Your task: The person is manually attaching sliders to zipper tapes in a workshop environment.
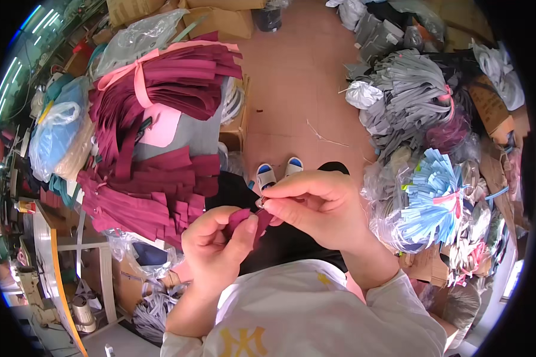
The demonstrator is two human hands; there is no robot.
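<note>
My left hand [223, 244] is closed, thumb against fingers, on a maroon fabric strip [263, 226]. Thumb and forefinger of my right hand [315, 208] pinch a small shiny piece [260, 203] at the upper end of the strip; its exact kind is too small to tell. Both hands are close together in front of my lap. To their left lies a loose pile of maroon strips [155, 196]. Beyond it is a thick bundle of maroon strips [184, 89], tied with a pink ribbon [140, 83].
Grey strips in a tied bundle [411, 89] lie at the right, with a light blue bundle [432, 202] nearer. Plastic bags [59, 131] crowd the far left. Cardboard boxes [220, 24] stand at the back. Reddish floor [304, 77] runs between the piles.
</note>
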